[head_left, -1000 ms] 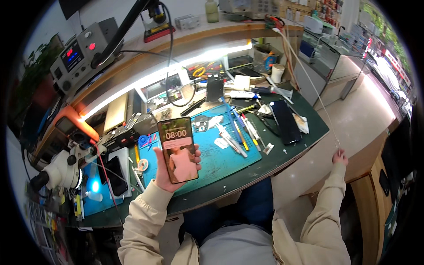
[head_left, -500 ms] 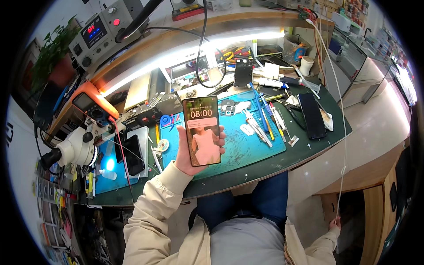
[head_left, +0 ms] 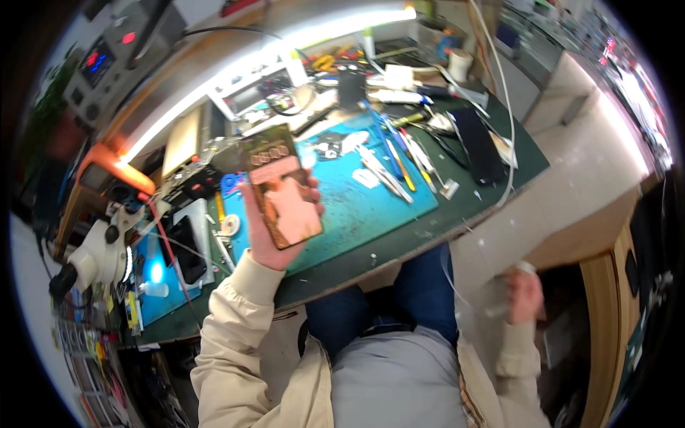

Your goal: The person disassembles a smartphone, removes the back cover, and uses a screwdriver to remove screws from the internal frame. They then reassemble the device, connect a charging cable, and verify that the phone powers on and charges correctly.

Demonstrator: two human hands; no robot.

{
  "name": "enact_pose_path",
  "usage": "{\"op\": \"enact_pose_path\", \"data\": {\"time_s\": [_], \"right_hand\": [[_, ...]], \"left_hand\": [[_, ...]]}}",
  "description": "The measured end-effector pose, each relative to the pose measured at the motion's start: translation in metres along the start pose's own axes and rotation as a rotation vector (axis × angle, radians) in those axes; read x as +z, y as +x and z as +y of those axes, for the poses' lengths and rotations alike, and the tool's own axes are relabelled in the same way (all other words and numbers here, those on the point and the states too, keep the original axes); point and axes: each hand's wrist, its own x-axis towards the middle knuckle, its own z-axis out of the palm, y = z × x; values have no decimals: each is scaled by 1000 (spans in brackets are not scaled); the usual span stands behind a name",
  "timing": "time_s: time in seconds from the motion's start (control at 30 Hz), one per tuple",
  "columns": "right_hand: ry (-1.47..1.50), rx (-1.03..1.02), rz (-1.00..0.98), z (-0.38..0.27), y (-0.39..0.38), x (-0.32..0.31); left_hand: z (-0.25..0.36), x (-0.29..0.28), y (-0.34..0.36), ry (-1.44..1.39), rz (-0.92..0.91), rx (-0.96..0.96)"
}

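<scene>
My left hand (head_left: pixel 265 227) is wrapped round a smartphone (head_left: pixel 287 192), its lit screen facing up at me and tilted to the left. The screen shows a pinkish picture, blurred by motion. Beneath the phone lies a blue work mat (head_left: pixel 357 228). Off to the lower right, past the bench edge, my right hand (head_left: pixel 524 294) is raised with its fingers curled, smeared by motion. A thin white cable (head_left: pixel 508 128) hangs from above, loops by the bench edge and runs toward that hand, with a small white piece showing at the fingertips.
Pens and tweezers (head_left: pixel 385 175) lie on the mat's right side, beside a dark phone (head_left: pixel 476 146). At left stand a white microscope (head_left: pixel 100 257), an orange multimeter (head_left: pixel 118 171) and another black phone (head_left: pixel 184 246). A wooden cabinet (head_left: pixel 603 321) is at right.
My view has shifted, so the bench sits further left. The right hand has risen and the white cable, taut before, now hangs in a slack loop. The phone in my left hand has tilted.
</scene>
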Motion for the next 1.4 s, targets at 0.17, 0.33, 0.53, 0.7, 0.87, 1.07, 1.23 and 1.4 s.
{"op": "enact_pose_path", "data": {"time_s": [0.17, 0.33, 0.53, 0.7, 0.87, 1.07, 1.23, 1.4], "right_hand": [[178, 81, -623, -131, -15, 199], [352, 135, -848, -147, -25, 276], [310, 20, -954, -154, -40, 317], [434, 432, -1036, -157, -37, 332], [429, 341, -975, -156, -42, 342], [434, 291, -932, -154, -45, 345], [375, 290, -941, -153, -41, 345], [380, 282, -930, -147, -38, 344]], "left_hand": [[-5, 3, 7, -92, -43, 63], [0, 0, 3, -167, -99, 91], [6, 5, -1, -230, -33, 189], [7, 8, -1, -302, -62, 219], [4, 8, -2, -250, -53, 251], [5, 5, 0, -200, -77, 247], [1, 14, -3, -110, 19, 290], [-2, 16, -6, 41, 49, 300]]}}
